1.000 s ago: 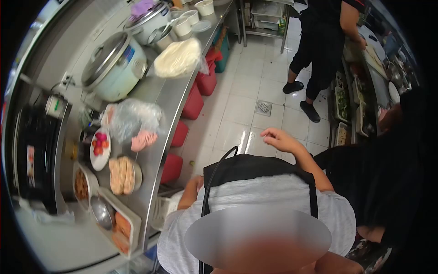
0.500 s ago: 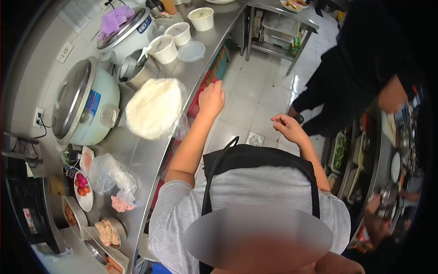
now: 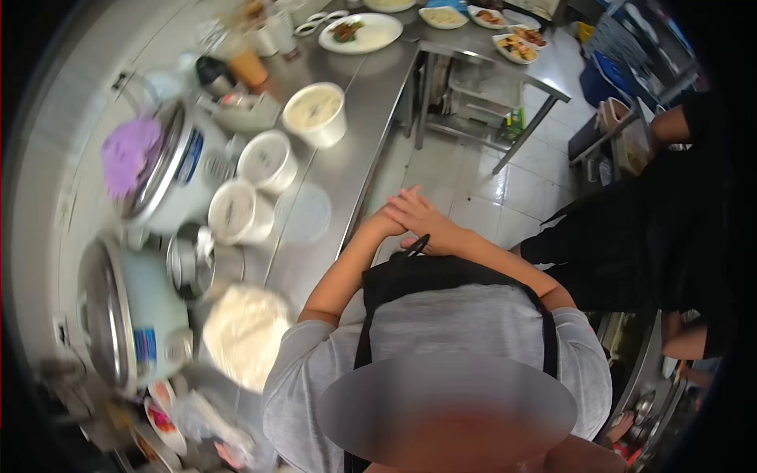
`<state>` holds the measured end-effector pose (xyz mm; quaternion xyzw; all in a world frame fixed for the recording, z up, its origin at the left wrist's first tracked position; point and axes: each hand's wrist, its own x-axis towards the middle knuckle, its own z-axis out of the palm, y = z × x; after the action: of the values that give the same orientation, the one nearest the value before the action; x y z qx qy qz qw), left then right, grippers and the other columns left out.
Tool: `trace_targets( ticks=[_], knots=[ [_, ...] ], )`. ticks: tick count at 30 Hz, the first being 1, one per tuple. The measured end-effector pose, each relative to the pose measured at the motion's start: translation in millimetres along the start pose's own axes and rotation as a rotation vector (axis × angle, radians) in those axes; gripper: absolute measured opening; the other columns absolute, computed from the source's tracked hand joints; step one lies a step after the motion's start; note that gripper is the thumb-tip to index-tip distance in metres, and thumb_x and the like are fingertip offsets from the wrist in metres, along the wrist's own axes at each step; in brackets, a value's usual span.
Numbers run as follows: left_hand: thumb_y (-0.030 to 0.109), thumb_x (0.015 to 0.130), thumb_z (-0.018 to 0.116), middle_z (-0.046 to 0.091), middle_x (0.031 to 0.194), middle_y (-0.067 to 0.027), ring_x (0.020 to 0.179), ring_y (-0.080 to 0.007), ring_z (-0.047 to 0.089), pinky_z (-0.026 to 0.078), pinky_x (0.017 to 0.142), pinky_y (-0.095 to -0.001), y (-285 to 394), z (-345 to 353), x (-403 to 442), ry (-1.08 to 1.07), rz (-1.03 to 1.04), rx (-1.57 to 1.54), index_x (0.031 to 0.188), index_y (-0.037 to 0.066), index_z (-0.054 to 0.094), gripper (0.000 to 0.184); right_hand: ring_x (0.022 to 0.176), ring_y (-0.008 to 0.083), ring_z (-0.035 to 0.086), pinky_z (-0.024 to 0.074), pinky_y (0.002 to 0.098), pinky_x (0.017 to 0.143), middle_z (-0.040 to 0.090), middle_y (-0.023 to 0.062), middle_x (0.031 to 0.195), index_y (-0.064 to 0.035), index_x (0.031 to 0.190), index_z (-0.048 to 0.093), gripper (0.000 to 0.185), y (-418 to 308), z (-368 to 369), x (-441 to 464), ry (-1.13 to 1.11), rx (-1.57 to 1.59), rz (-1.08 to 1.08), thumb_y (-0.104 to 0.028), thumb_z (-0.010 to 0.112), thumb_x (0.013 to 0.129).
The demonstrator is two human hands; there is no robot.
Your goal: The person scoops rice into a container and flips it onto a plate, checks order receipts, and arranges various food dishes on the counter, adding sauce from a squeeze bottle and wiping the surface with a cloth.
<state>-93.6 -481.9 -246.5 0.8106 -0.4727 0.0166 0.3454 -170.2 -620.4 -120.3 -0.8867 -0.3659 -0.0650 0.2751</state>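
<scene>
My left hand (image 3: 385,223) and my right hand (image 3: 428,224) touch in front of the black apron (image 3: 453,274). The right one lies across the left one's fingers, its own fingers stretched out. Left fingertips stick out past it, and the rest of them are covered. I see no object in either hand. Nearest on the left are the steel counter's edge and a clear round lid (image 3: 304,214). White tubs (image 3: 268,162) stand beyond the lid, and a pale round mass in plastic (image 3: 247,337) lies closer to my left arm.
Two large cookers (image 3: 142,307) line the wall, one with a purple cloth (image 3: 130,156) on top. An oval plate (image 3: 361,33) with food sits farther up the counter. A steel stand (image 3: 473,142) is ahead. A person in black (image 3: 639,229) stands on the right.
My hands, apart before, have come together. The view has swung along the counter, so plates of food at the far end now show and the cookers sit lower.
</scene>
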Motion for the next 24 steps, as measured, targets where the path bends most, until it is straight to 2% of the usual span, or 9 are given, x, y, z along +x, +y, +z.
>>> trace_targets(
  ticks=[2, 4, 5, 10, 15, 17, 19, 20, 24],
  knots=[
    [0.011, 0.072, 0.053, 0.038, 0.118, -0.0190, 0.087, -0.0228, 0.053, 0.042, 0.072, -0.0301, 17, -48, 55, -0.137, -0.427, -0.393, 0.129, 0.008, 0.010, 0.071, 0.113, 0.0309, 0.034, 0.0185, 0.0511, 0.092, 0.040, 0.0145, 0.120, -0.0066, 0.116, 0.039, 0.055, 72, 2, -3, 0.025, -0.070, 0.148, -0.024, 0.059, 0.069],
    [0.009, 0.073, 0.055, 0.035, 0.121, -0.0197, 0.087, -0.0171, 0.053, 0.042, 0.073, -0.0265, 14, -78, 94, -0.091, -0.609, -0.689, 0.131, 0.008, 0.005, 0.076, 0.106, 0.0319, 0.043, 0.0163, 0.0510, 0.093, 0.050, 0.0150, 0.109, -0.0064, 0.112, 0.045, 0.049, 150, -17, -20, -0.854, -0.351, 0.959, -0.026, 0.057, 0.070],
    [0.011, 0.074, 0.054, 0.037, 0.119, -0.0187, 0.086, -0.0169, 0.053, 0.042, 0.073, -0.0264, 4, -82, 109, -0.048, -0.578, -0.696, 0.130, 0.007, 0.009, 0.072, 0.098, 0.0315, 0.049, 0.0232, 0.0474, 0.092, 0.055, 0.0160, 0.101, -0.0063, 0.106, 0.051, 0.041, 177, -25, -38, -0.919, -0.562, 0.969, -0.028, 0.054, 0.071],
    [0.015, 0.076, 0.054, 0.047, 0.110, -0.0158, 0.085, -0.0168, 0.053, 0.042, 0.072, -0.0270, -84, -72, 169, -0.094, -0.581, -0.650, 0.123, 0.001, 0.027, 0.056, 0.098, 0.0298, 0.050, 0.0417, 0.0370, 0.079, 0.051, 0.0205, 0.105, 0.0005, 0.110, 0.047, 0.052, 266, -42, -70, -0.184, -0.017, 1.105, -0.032, 0.056, 0.070],
    [0.026, 0.080, 0.050, 0.045, 0.113, -0.0139, 0.097, -0.0207, 0.048, 0.038, 0.080, -0.0311, -124, -63, 224, 0.007, -0.738, -0.837, 0.121, 0.002, 0.032, 0.051, 0.079, 0.0250, 0.058, 0.0434, 0.0331, 0.074, 0.058, 0.0190, 0.088, 0.0020, 0.114, 0.042, 0.057, 360, -76, 3, -0.451, 0.355, 1.167, -0.033, 0.056, 0.071],
    [0.033, 0.081, 0.048, 0.037, 0.121, -0.0157, 0.106, -0.0244, 0.041, 0.033, 0.086, -0.0341, -137, -51, 257, 0.120, -0.713, -0.871, 0.123, 0.002, 0.028, 0.056, 0.106, 0.0288, 0.044, 0.0350, 0.0343, 0.088, 0.046, 0.0228, 0.110, 0.0030, 0.115, 0.040, 0.065, 404, -86, 46, -0.366, 0.241, 0.965, -0.043, 0.053, 0.071],
    [0.036, 0.081, 0.047, 0.027, 0.128, -0.0178, 0.116, -0.0293, 0.031, 0.026, 0.093, -0.0373, -146, -41, 291, 0.301, -0.620, -0.852, 0.126, 0.002, 0.023, 0.062, 0.102, 0.0280, 0.047, 0.0381, 0.0371, 0.082, 0.041, 0.0193, 0.118, -0.0058, 0.126, 0.024, 0.069, 439, -96, 91, -0.217, 0.667, 0.917, -0.047, 0.047, 0.076],
    [0.040, 0.080, 0.045, 0.013, 0.133, -0.0203, 0.122, -0.0360, 0.013, 0.014, 0.098, -0.0408, -150, -40, 311, 0.278, -0.522, -0.737, 0.128, 0.001, 0.013, 0.070, 0.095, 0.0273, 0.052, 0.0410, 0.0375, 0.077, 0.041, 0.0177, 0.118, -0.0102, 0.130, 0.016, 0.069, 438, -115, 117, -0.151, 0.951, 0.975, -0.048, 0.043, 0.079],
    [0.047, 0.078, 0.041, 0.014, 0.131, -0.0238, 0.119, -0.0435, 0.014, 0.020, 0.093, -0.0490, -167, -26, 376, 0.142, -0.266, 0.036, 0.129, 0.006, 0.016, 0.070, 0.101, 0.0301, 0.047, 0.0400, 0.0397, 0.078, 0.033, 0.0173, 0.124, -0.0123, 0.130, 0.013, 0.065, 475, -157, 186, -0.021, 1.796, 1.017, -0.050, 0.034, 0.081]
  ],
)
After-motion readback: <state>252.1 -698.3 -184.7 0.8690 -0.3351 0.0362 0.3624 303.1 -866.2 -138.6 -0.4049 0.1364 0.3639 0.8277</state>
